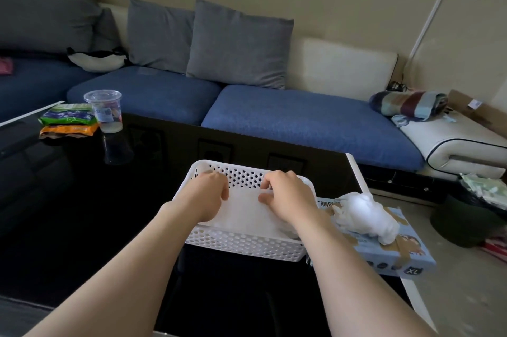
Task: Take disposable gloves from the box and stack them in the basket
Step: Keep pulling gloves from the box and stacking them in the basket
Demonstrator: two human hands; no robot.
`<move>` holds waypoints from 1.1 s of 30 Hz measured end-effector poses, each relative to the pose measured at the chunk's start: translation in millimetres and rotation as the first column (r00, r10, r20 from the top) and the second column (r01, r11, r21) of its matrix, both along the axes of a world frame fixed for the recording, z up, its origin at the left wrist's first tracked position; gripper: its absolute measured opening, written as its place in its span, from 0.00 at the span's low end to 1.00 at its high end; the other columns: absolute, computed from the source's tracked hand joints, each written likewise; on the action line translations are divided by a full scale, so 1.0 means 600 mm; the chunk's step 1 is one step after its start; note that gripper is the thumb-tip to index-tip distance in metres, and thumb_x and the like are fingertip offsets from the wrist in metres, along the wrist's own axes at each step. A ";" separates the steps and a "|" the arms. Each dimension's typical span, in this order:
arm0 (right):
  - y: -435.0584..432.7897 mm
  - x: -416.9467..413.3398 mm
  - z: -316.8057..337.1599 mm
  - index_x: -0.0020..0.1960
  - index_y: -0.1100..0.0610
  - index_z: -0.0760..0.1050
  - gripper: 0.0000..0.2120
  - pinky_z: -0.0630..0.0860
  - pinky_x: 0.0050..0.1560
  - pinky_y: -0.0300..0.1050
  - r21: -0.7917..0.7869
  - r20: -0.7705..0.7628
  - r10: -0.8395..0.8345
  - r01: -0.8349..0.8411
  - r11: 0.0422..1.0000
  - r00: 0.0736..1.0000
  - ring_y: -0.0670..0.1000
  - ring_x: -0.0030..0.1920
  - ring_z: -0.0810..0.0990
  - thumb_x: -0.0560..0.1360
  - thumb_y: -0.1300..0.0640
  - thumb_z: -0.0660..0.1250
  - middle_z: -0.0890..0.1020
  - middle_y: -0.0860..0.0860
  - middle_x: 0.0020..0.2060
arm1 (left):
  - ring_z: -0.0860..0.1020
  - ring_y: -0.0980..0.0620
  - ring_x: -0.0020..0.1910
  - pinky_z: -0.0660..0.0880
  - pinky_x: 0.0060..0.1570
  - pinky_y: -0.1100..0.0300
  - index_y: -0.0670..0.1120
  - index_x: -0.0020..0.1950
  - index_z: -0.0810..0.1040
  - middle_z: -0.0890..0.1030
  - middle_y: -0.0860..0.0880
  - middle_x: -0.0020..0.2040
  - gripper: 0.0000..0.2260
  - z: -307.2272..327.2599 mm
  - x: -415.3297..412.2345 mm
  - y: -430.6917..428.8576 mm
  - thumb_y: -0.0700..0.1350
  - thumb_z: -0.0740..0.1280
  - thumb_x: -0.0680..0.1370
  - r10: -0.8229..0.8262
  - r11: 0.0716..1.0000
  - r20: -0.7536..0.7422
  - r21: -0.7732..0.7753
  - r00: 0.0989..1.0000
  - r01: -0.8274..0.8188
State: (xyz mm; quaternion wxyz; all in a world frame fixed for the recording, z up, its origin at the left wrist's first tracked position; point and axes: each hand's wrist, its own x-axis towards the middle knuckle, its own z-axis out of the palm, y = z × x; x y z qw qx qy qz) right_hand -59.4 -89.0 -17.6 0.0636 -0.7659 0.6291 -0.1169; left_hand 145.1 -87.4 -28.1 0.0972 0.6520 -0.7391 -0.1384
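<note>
A white perforated basket (247, 248) stands on the black glass table in front of me. Flat white disposable gloves (244, 213) lie inside it. My left hand (210, 192) and my right hand (285, 195) are both down in the basket, side by side, fingers bent, pinching the far edge of the top glove. Right of the basket lies the light blue glove box (400, 253), marked XL. A bunch of white gloves (367, 214) puffs out of its opening.
A clear plastic cup (105, 111) and snack packets (68, 119) sit at the table's far left. A blue sofa with grey cushions (238, 45) runs behind the table. A dark bin (466, 224) with rubbish stands on the floor to the right.
</note>
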 end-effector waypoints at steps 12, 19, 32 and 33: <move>0.014 0.013 0.014 0.66 0.53 0.78 0.21 0.79 0.52 0.50 0.302 -0.122 0.127 -0.085 0.950 0.984 0.56 0.55 0.81 0.75 0.55 0.79 0.78 0.52 0.61 | 0.68 0.44 0.62 0.71 0.57 0.55 0.46 0.60 0.79 0.68 0.45 0.64 0.12 0.004 -0.035 -0.004 0.35 0.69 0.79 -0.040 0.999 0.348 -0.005 0.937 0.045; 0.030 0.006 0.035 0.68 0.50 0.77 0.19 0.80 0.55 0.52 0.215 -0.022 0.078 -0.071 0.974 0.997 0.55 0.56 0.81 0.79 0.52 0.76 0.77 0.52 0.62 | 0.82 0.50 0.46 0.80 0.38 0.55 0.49 0.56 0.81 0.81 0.50 0.54 0.06 0.008 -0.062 0.001 0.49 0.67 0.82 -0.048 0.999 0.201 0.003 0.978 0.049; 0.114 -0.141 0.117 0.64 0.53 0.74 0.16 0.70 0.64 0.56 -0.075 -0.072 -0.454 0.449 0.890 0.888 0.64 0.64 0.70 0.78 0.57 0.72 0.72 0.60 0.66 | 0.79 0.55 0.47 0.80 0.50 0.51 0.53 0.58 0.79 0.81 0.56 0.47 0.16 0.040 -0.205 0.061 0.63 0.61 0.82 -0.467 0.879 -0.083 -0.148 0.880 0.452; 0.117 -0.149 0.113 0.64 0.53 0.72 0.17 0.71 0.64 0.56 -0.026 -0.096 -0.461 0.461 0.887 0.882 0.63 0.63 0.70 0.78 0.56 0.72 0.72 0.60 0.65 | 0.79 0.55 0.47 0.80 0.50 0.51 0.54 0.59 0.77 0.80 0.56 0.48 0.17 0.038 -0.210 0.062 0.65 0.63 0.80 -0.477 0.874 -0.069 -0.138 0.876 0.465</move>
